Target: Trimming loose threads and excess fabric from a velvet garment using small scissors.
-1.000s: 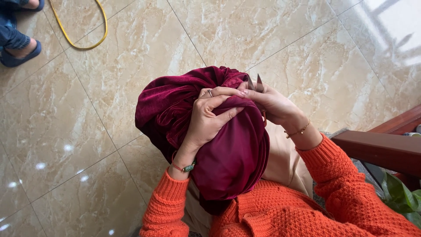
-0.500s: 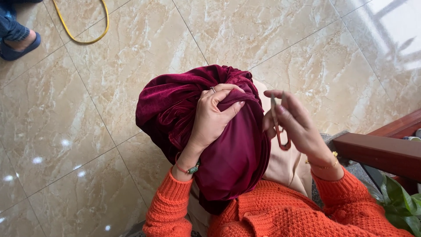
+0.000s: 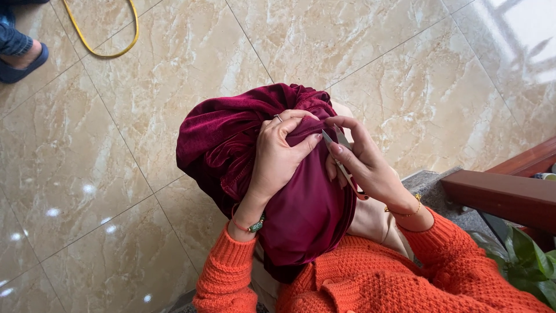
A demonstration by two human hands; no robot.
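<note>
A bundle of dark red velvet cloth (image 3: pixel 231 139) is held up above the floor in front of my orange sweater (image 3: pixel 370 278). My left hand (image 3: pixel 281 159), with a green bead bracelet at the wrist, grips a fold at the top of the cloth. My right hand (image 3: pixel 362 162), wearing a thin gold bracelet, holds small thread snips (image 3: pixel 341 156) with a pinkish handle. The blades point at the cloth right beside my left fingertips.
Beige marble floor tiles (image 3: pixel 145 116) lie below. A yellow hose (image 3: pixel 110 52) loops at the top left, near another person's foot in a blue shoe (image 3: pixel 23 61). A brown wooden rail (image 3: pixel 504 197) and green plant leaves (image 3: pixel 521 255) are at the right.
My right hand lifted away from the cloth with the snips half a second ago and has now come back to the fold by my left fingers. The left hand kept its grip.
</note>
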